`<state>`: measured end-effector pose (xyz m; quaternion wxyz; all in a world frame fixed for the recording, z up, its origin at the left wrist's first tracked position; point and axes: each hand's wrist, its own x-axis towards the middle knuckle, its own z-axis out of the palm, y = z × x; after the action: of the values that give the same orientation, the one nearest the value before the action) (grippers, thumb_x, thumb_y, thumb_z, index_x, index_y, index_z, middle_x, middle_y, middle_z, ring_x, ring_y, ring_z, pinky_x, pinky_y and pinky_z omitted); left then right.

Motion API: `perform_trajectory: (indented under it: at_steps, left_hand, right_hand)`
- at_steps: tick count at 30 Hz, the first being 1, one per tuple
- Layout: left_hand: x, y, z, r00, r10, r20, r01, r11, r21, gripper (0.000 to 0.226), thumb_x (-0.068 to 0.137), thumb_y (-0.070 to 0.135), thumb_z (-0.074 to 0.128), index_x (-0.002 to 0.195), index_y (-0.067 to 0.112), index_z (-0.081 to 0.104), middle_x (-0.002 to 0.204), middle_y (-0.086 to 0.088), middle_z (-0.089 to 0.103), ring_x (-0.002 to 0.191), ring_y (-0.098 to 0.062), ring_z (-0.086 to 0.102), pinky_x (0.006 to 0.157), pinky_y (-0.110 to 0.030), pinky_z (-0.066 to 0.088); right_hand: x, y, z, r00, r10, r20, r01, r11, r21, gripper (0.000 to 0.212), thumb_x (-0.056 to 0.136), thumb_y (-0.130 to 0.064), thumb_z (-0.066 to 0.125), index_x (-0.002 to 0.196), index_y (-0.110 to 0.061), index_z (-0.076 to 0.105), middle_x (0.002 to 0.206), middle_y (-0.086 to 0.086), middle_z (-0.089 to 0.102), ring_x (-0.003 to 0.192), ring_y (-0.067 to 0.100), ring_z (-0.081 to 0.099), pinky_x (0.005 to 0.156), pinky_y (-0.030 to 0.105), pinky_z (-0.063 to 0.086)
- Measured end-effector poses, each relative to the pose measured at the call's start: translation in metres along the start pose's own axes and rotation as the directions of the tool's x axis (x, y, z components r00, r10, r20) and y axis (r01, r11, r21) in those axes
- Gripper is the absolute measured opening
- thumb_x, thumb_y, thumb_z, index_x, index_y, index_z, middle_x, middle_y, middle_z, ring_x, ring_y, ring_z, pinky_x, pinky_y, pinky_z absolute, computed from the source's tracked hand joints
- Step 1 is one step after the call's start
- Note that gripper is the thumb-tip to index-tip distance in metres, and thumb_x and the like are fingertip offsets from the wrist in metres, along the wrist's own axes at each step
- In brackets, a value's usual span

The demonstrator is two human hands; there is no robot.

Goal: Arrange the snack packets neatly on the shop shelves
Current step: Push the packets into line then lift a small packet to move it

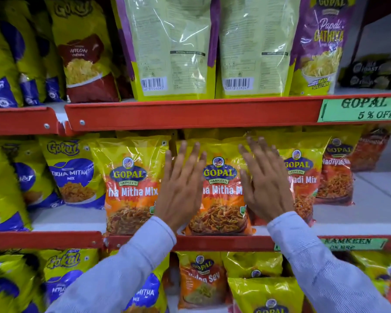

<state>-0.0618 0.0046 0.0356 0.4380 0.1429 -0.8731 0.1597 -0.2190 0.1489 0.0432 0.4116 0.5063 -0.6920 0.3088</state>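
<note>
Fingers straight and spread on both sides, nothing gripped: the left hand (181,188) and the right hand (265,184) stood flat and open, palms turned inward toward each other. Between them sat the middle Gopal Mitha Mix packet (219,195), upright at the front of the middle shelf (359,213), its base near the red shelf lip (224,242). The left fingers lay over its left edge, the right fingers over its right edge; whether they actually pressed the film, I could not tell. It looked like a squaring-up hold, two palms bracketing the pack so it faced forward and stood straight. Just beside it on the left stood a matching Mitha Mix packet (131,188), and on the right a Nadiyadi Mix packet (303,184) partly behind the right hand. Up above, two packets (169,46) showed their barcoded backs, likely needing a turn.
</note>
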Motion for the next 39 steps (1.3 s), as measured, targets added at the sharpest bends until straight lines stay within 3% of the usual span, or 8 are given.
perform_trajectory:
  at_steps: [10,17,21,27,29,32,35,39]
  left_hand:
    - [-0.039,-0.004,0.011,0.957,-0.021,0.288,0.008,0.999,0.047,0.065,0.102,0.045,0.031,0.157,0.015,0.012,0.168,-0.005,0.005,0.155,-0.031,-0.006,0.122,-0.065,-0.002]
    - [-0.154,-0.041,-0.016,0.988,0.142,0.058,-0.13,0.976,-0.177,0.044,0.091,0.023,0.061,0.131,0.005,0.061,0.15,-0.017,0.049,0.142,-0.041,0.041,0.118,-0.057,0.031]
    - [-0.261,-0.08,-0.011,0.984,0.025,0.179,0.03,0.955,-0.294,0.02,0.093,0.026,0.054,0.101,0.016,0.07,0.108,-0.007,0.071,0.1,-0.031,0.063,0.087,-0.042,0.051]
    - [-0.355,-0.129,0.034,0.579,-0.505,0.64,0.737,0.66,-0.146,0.061,0.072,0.054,0.064,0.115,0.012,0.064,0.099,-0.005,0.063,0.096,-0.031,0.062,0.09,-0.038,0.047]
    - [-0.363,-0.14,0.054,0.448,-0.499,0.742,0.845,0.508,-0.168,0.089,0.058,0.062,0.072,0.126,0.006,0.058,0.117,-0.009,0.066,0.111,-0.026,0.062,0.099,-0.037,0.048]
    - [-0.363,-0.156,0.078,0.339,-0.287,0.896,0.903,0.365,-0.224,0.092,0.048,0.053,0.083,0.128,0.015,0.057,0.107,0.039,0.068,0.1,0.019,0.06,0.092,-0.016,0.047]
    - [-0.37,-0.164,0.095,0.288,-0.233,0.929,0.939,0.261,-0.225,0.084,0.044,0.04,0.09,0.12,0.021,0.061,0.103,0.029,0.072,0.094,0.011,0.064,0.089,-0.024,0.05]
    - [-0.377,-0.156,0.081,0.362,-0.282,0.888,0.929,0.188,-0.319,0.071,0.051,0.007,0.093,0.104,0.037,0.057,0.092,0.044,0.069,0.088,0.022,0.062,0.079,-0.01,0.053]
  right_hand:
    - [-0.028,-0.006,0.016,0.968,0.044,0.246,-0.009,0.99,-0.14,0.068,0.1,-0.041,0.038,0.157,-0.017,0.011,0.168,0.007,0.005,0.155,0.031,-0.002,0.122,0.065,0.003]
    - [-0.117,-0.076,0.036,0.964,-0.219,0.149,0.189,0.963,0.193,0.054,0.093,-0.023,0.054,0.142,-0.003,0.047,0.154,0.016,0.041,0.148,0.034,0.031,0.123,0.053,0.023]
    - [-0.187,-0.124,0.075,0.904,-0.232,0.36,0.095,0.928,0.361,0.035,0.09,-0.021,0.057,0.122,-0.01,0.064,0.118,0.01,0.072,0.114,0.024,0.062,0.105,0.035,0.047]
    - [-0.228,-0.185,0.14,0.423,0.112,0.899,-0.61,0.769,0.192,0.064,0.08,-0.036,0.065,0.138,-0.015,0.046,0.123,0.007,0.066,0.108,0.027,0.064,0.091,0.022,0.048]
    - [-0.224,-0.197,0.162,0.311,0.112,0.944,-0.7,0.699,0.148,0.076,0.08,-0.016,0.077,0.142,-0.001,0.037,0.129,0.007,0.058,0.112,0.025,0.059,0.08,0.006,0.037]
    - [-0.228,-0.203,0.199,0.083,0.151,0.985,-0.711,0.701,-0.048,0.081,0.076,-0.027,0.083,0.142,-0.006,0.039,0.134,0.013,0.057,0.123,0.031,0.057,0.092,0.03,0.045]
    - [-0.248,-0.196,0.225,0.088,0.199,0.976,-0.829,0.559,-0.039,0.084,0.059,-0.013,0.095,0.131,-0.008,0.051,0.123,0.011,0.067,0.115,0.029,0.063,0.094,0.042,0.053]
    - [-0.26,-0.208,0.213,0.173,0.273,0.946,-0.917,0.396,0.054,0.075,0.053,0.014,0.09,0.107,-0.027,0.058,0.105,-0.004,0.068,0.093,0.015,0.06,0.074,0.024,0.056]
